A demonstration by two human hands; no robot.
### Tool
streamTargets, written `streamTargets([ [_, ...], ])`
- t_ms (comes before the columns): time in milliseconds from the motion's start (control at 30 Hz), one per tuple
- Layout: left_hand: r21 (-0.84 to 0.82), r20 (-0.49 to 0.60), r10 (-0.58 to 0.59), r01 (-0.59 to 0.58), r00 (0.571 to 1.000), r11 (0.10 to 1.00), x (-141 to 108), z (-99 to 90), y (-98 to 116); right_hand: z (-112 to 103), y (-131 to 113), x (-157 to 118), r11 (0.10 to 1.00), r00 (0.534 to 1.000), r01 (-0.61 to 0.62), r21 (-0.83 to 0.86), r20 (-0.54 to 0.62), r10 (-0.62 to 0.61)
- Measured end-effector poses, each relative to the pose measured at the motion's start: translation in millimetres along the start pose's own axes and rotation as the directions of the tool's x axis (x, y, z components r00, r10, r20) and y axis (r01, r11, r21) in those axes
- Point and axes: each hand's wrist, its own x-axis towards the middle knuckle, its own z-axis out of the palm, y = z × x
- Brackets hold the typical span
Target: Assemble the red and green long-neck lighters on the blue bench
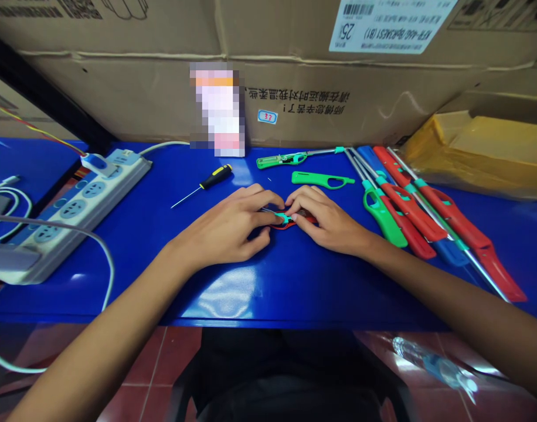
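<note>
A red lighter body [278, 225] with a teal part inside lies on the blue table between my hands. My left hand [237, 223] has its fingers closed on the lighter's left portion. My right hand [323, 220] pinches at its middle and right side, fingertips beside the teal part. Just behind my hands lie a green lighter shell [315, 178] and an opened green lighter [277, 160] with a metal tube. A black and yellow screwdriver [216, 176] rests behind my left hand. My fingers hide much of the red lighter.
Several red, green and blue lighters [411, 217] lie piled at the right. A white power strip [86, 202] with cables is at the left. Cardboard boxes [154, 105] stand at the back, and a yellow-taped box [483, 152] at the right back. A plastic bottle [435, 366] lies below the table.
</note>
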Motion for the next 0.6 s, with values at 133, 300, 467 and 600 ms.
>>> streamTargets([
  [133, -0.028, -0.003, 0.012, -0.012, 1.0, 1.0, 0.2, -1.1, -1.1, 0.2, -0.7, 0.1, 1.0, 1.0, 0.006, -0.003, 0.004, -0.006],
  [300, -0.043, 0.007, 0.006, -0.006, 1.0, 0.999, -0.4, -4.9, -2.1, 1.7, 0.6, -0.4, 0.998, 0.999, 0.039, -0.056, 0.005, -0.039],
  [467, -0.015, 0.04, -0.002, 0.003, 0.999, 1.0, 0.8, -6.7, 0.7, 3.4, 4.1, -1.0, 0.993, 0.997, 0.077, -0.091, -0.01, -0.078],
  [600, 0.005, 0.068, -0.029, 0.029, 0.997, 1.0, 0.7, -7.0, 2.6, 3.7, 4.1, -1.7, 0.993, 0.995, 0.084, -0.085, -0.04, -0.087],
])
